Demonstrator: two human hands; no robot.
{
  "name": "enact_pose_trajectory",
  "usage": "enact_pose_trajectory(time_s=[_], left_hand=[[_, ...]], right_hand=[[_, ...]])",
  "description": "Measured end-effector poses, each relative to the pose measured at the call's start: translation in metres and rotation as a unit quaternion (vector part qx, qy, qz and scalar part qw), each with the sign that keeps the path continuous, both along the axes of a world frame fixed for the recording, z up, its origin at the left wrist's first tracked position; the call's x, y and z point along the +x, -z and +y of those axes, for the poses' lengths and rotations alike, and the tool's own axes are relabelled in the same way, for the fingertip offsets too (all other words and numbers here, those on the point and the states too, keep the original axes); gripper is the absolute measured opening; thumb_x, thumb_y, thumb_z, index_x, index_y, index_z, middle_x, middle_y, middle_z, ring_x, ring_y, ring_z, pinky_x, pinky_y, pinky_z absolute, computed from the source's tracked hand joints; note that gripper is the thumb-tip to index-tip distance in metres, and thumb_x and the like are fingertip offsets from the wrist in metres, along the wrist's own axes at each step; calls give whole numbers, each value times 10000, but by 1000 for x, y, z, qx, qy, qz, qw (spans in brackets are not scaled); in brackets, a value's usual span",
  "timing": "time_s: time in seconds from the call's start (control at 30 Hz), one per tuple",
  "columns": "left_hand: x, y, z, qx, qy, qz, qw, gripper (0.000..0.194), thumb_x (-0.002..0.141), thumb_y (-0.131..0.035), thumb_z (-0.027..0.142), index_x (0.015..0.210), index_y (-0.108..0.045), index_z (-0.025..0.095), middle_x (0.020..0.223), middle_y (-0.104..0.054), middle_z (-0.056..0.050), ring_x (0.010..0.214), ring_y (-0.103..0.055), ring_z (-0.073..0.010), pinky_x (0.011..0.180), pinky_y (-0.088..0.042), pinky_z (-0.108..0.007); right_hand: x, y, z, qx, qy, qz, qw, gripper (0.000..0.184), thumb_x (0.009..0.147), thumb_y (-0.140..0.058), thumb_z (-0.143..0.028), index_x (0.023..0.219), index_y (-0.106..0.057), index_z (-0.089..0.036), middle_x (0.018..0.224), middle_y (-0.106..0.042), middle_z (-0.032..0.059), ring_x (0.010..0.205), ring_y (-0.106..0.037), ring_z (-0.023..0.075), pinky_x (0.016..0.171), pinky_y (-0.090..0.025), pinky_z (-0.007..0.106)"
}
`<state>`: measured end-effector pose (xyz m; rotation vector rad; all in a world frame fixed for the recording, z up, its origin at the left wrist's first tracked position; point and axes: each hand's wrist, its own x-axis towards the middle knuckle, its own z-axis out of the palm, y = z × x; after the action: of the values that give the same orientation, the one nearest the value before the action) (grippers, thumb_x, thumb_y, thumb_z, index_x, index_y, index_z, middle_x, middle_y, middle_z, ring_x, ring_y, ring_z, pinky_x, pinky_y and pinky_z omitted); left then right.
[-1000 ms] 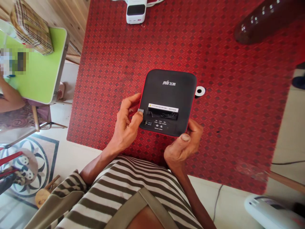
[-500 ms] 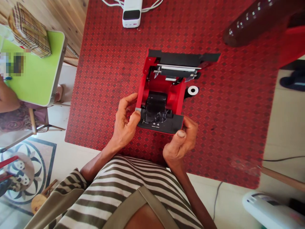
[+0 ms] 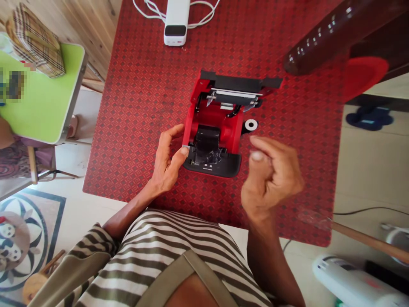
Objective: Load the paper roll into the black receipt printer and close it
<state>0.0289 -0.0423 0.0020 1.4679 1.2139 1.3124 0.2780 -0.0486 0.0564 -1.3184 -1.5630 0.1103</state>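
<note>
moved: right hand point(image 3: 270, 179) has come off the printer, curled shut in mid-air, bit blurry
left hand: point(image 3: 166, 162) gripping the open red-and-black plastic receipt printer point(image 3: 217, 115) by its left edge
printer: right against left fingers, just beside right hand

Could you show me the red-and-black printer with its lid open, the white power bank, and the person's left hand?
Red-and-black printer point(image 3: 217, 113), head view, on its red inner body.
White rectangular power bank point(image 3: 175, 15), head view, on its top face.
Person's left hand point(image 3: 166, 164), head view, on the middle of the hand.
</note>
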Motion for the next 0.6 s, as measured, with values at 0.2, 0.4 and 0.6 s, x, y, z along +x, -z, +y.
enact_pose_trajectory(time_s=[0.2,0.4,0.6], left_hand=[[-6,12,4,85,56,66,993,880,1247,-637,880,1962,-452,403,1864,-636,-168,1694,-644,-442,1423,-566,-709],[-9,13,7,115,68,119,984,1041,1198,-616,995,1994,-376,369,1874,-590,-190,1713,-602,-459,1413,-573,-699],[-8,13,8,107,71,104,986,1068,1182,-615,1020,1988,-369,363,1869,-593,-181,1691,-614,-461,1416,-562,-697]], right_hand=[[-8,-36,55,-139,-169,-217,951,312,1237,-721,-182,1432,-931,-304,1317,-992,85,1197,-940,329,1124,-746,527],[-35,-33,99,-246,-212,-389,862,218,1137,-717,-117,1177,-905,-218,1213,-956,143,1087,-907,339,1001,-693,458],[-45,-20,108,-235,-202,-410,858,191,1098,-714,-106,1028,-853,-216,1095,-919,142,991,-883,338,940,-683,452]])
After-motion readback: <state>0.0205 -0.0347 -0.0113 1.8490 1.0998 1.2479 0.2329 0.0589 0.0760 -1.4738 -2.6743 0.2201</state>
